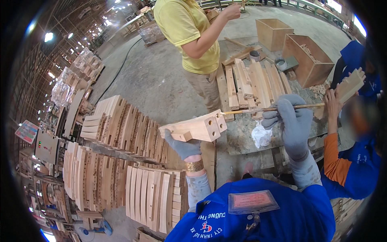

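Note:
My left hand (183, 146) is closed around light wooden pieces (193, 128) with round drilled holes in their end faces. They lie side by side, tilted up toward the right. My right hand (295, 127), in a grey glove like the left, grips a long thin stick (313, 106) with its fingers bent. The stick's pale tip reaches the holed end of the wooden pieces; whether it is inside a hole I cannot tell. Below the stick, a crumpled white cloth (261, 135) lies on the worktable (242, 146).
Wooden parts (262, 82) lie across the worktable, with two cans (281, 63) behind them. Plywood boxes (308, 60) stand at the far right. Stacked wooden parts (147, 197) fill the left. A person in yellow (185, 36) stands opposite; another at right holds a wooden piece (350, 85).

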`<state>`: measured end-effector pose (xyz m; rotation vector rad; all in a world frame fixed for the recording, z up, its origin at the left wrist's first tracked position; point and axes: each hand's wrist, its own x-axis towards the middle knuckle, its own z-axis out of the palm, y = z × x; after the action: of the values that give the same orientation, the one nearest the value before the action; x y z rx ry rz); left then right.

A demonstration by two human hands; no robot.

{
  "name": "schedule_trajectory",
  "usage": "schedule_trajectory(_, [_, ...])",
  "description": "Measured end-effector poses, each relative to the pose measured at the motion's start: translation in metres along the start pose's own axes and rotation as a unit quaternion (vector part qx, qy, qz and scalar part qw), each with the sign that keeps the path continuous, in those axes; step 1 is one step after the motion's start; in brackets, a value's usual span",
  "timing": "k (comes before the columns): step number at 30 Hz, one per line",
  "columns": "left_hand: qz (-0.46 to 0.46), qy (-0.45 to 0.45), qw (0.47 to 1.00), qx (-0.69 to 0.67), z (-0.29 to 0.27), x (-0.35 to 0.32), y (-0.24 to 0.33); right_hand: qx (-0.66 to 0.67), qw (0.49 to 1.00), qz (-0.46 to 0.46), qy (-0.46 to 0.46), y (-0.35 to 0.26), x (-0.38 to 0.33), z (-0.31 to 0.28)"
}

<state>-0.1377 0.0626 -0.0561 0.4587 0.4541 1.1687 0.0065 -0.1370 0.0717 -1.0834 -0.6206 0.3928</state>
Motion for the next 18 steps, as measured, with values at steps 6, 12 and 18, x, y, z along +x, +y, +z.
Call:
schedule_trajectory(6, [-0.03, 0.048, 0.997, -0.058, 0.012, -0.003, -0.002, -0.038, 0.997, -0.032, -0.065, -0.009, -0.017, -0.006])
schedule_trajectory(12, [-0.009, 0.018, 1.0, 0.009, 0.015, -0.008, -0.004, -0.106, 0.983, -0.061, -0.136, -0.007, -0.02, -0.003])
schedule_trajectory(18, [-0.046, 0.051, 0.997, -0.046, 0.021, -0.012, -0.002, -0.362, 0.83, -0.309, -0.29, -0.015, -0.008, -0.003])
